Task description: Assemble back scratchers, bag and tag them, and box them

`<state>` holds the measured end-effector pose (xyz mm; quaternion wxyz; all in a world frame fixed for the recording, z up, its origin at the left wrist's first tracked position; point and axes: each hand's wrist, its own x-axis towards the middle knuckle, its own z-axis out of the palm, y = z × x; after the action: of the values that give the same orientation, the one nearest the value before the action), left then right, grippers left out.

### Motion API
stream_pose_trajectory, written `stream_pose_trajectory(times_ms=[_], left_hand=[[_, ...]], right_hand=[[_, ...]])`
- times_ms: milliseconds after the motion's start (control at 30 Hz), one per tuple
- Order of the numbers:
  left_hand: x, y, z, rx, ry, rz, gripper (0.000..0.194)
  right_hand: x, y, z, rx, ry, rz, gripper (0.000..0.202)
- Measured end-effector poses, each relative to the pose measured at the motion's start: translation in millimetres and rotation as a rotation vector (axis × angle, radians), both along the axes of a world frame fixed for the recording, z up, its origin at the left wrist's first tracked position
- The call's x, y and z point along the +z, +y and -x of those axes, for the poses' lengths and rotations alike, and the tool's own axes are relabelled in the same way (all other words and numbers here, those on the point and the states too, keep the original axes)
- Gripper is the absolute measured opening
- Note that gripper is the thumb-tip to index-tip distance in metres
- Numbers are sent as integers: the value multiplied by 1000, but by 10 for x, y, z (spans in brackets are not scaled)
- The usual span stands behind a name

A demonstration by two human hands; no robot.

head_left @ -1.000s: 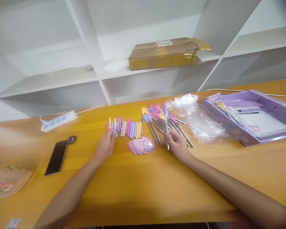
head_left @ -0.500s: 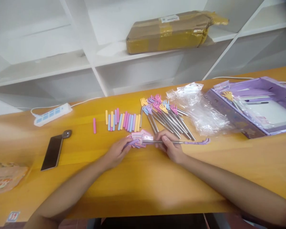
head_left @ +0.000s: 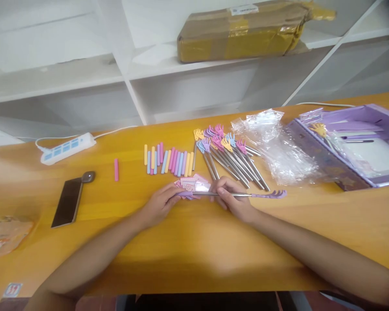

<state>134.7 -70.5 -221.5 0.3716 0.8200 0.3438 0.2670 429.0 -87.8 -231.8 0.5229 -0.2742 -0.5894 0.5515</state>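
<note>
My right hand (head_left: 231, 196) is closed round the metal rod of a back scratcher (head_left: 268, 195), whose purple claw points right. At the rod's left end, my left hand (head_left: 162, 203) pinches a purple handle sleeve (head_left: 183, 193), which now lines up with the rod and meets it. How far the rod goes inside the sleeve I cannot tell. Beneath the rod lie pink printed cards (head_left: 192, 182). Beyond my hands are loose coloured handle sleeves (head_left: 173, 160) in a row and a pile of back scratcher rods (head_left: 235, 160) with coloured claws. One pink sleeve (head_left: 116, 169) lies apart at left.
Clear plastic bags (head_left: 278, 147) lie right of the pile, beside a purple box (head_left: 343, 172) holding a bagged scratcher. At left are a phone (head_left: 66, 203), a small dark object (head_left: 88, 176) and a power strip (head_left: 68, 148). A taped carton (head_left: 240, 36) rests on the shelf behind.
The purple sleeve was tilted and apart from the rod's end; now it is straight and against it. The view has shifted slightly.
</note>
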Motion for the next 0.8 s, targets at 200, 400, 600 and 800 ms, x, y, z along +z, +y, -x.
stream_pose_trajectory(times_ms=[200,400,600,800], left_hand=[[-31,-12,3,-12,-16,-70,35],[-18,-38,2,-10,39,-117,37],[-22,-36,-4,-6,8,-58,36],[22,-26,-15,154,-37,4,33]], right_hand=[[-10,12,-32,47,-45,-24,28],[29,19,-64,59,-138,-4,36],[81,22,-58,131,-130,23,32],[223,212,-311,9,-167,141,35]])
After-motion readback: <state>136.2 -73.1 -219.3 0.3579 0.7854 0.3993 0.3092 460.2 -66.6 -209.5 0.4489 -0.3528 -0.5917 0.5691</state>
